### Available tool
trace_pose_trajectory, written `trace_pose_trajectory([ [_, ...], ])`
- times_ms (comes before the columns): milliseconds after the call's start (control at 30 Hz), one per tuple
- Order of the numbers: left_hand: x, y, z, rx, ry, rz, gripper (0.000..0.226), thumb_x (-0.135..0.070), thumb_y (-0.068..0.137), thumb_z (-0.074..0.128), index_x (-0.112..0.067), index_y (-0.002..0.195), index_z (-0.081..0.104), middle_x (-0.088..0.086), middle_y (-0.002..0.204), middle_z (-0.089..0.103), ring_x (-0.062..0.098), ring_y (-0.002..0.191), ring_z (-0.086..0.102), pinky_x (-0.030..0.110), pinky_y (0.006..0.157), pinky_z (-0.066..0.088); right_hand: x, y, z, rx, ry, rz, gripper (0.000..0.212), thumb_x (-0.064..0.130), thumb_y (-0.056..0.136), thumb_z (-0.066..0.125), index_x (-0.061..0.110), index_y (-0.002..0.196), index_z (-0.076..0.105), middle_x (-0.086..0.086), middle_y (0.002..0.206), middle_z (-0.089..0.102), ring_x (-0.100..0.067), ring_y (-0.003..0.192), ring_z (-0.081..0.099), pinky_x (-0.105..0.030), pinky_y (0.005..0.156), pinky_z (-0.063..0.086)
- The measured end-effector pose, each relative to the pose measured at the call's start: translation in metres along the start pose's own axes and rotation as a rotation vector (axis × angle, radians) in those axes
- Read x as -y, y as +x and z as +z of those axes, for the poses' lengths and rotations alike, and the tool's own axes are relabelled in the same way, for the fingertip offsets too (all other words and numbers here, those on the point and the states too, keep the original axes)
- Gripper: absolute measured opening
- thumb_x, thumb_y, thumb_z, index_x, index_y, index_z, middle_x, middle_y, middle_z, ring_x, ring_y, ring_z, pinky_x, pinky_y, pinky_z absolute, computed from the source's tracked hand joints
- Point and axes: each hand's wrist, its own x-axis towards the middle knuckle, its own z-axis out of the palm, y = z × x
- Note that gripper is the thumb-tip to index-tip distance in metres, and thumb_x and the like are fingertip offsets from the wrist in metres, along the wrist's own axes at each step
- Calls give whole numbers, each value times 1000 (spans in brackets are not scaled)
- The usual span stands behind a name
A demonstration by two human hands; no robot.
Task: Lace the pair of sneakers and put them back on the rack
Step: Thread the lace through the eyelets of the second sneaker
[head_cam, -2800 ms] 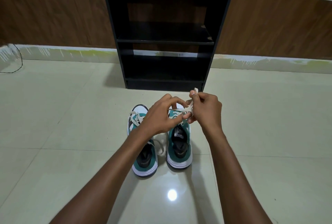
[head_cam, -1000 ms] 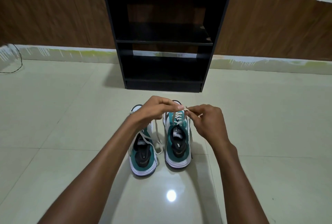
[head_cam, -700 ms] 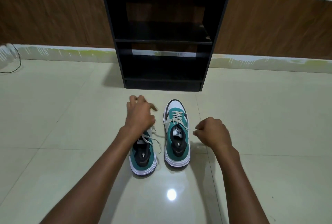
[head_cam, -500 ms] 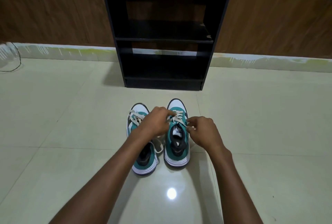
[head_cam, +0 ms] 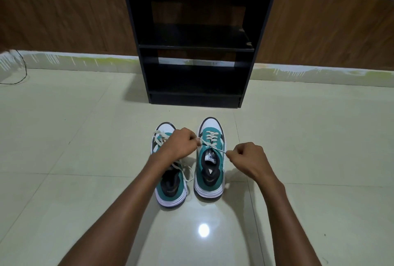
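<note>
Pulling the lace taut across the right sneaker, left hand and right hand each pinching an end in curled fingers — next, probably, a firm knot!

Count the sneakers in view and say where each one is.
2. The left sneaker stands on the floor, partly under the left hand. The right sneaker stands beside it, toes toward the rack. No others show.

Glossy tile floor, matt black rack, wood-grain wall, cloth laces
</note>
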Motion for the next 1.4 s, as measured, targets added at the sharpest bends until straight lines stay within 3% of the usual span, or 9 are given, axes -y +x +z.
trace_pose_trajectory([
  [167,-9,-2,-23,76,-614,-10,41,-20,100,53,-11,59,58,22,102,73,26,104,68,44,106,50,14,-5,-4,10,621,-21,45,36,71,54,-7,74,65,-1,75,72,-22,79,58,-39,77,47],
  [267,-18,2,-9,58,-1139,-28,49,-26,103,50,-12,56,48,20,108,76,28,113,69,44,105,50,25,-6,5,-6,929,-106,35,23,98,54,0,75,68,-7,92,78,-20,89,70,-25,84,52],
  [333,-26,4,5,6,-1388,-77,46,-31,105,48,-9,65,55,13,92,78,27,95,73,41,95,55,33,-8,14,0,1068,-179,37,16,106,44,3,85,71,-15,102,79,-25,100,75,-27,87,57],
  [467,-35,4,26,-164,-1218,-38,35,-31,106,47,-12,93,74,-1,63,62,14,62,59,28,68,52,34,-11,33,-91,979,-274,35,15,106,44,14,92,76,-13,99,79,-28,102,73,-31,93,56],
  [600,-21,14,29,-201,-1150,-10,31,-26,106,46,-17,106,76,-2,62,55,15,59,58,37,75,52,30,-14,35,-120,1039,-266,37,14,107,43,17,88,75,-9,83,77,-25,90,73,-30,89,56],
  [800,-15,21,32,-247,-1436,-117,30,-25,108,42,-10,110,68,4,96,75,7,43,47,29,68,52,31,-15,47,-42,1201,-218,38,10,107,40,7,84,70,-2,62,65,-25,68,67,-29,75,55],
  [967,-17,35,31,-299,-1556,-226,31,-28,107,45,-7,113,68,-5,57,37,4,37,21,19,36,24,27,-19,59,-111,837,-198,36,17,107,46,19,83,72,15,59,57,-4,57,48,-26,62,40],
  [1200,-20,48,37,-457,-1392,-324,28,-24,105,51,-6,106,73,-7,50,27,6,40,20,20,36,20,38,-52,67,-219,681,-230,33,23,105,46,13,82,68,8,80,70,-2,76,61,-12,67,44],
  [1400,-20,55,42,-510,-1243,-353,30,-26,104,52,-7,101,75,-5,50,30,8,39,23,20,37,23,43,-57,70,-294,774,-155,35,36,97,43,22,73,64,12,79,69,-8,77,61,-25,71,49],
])
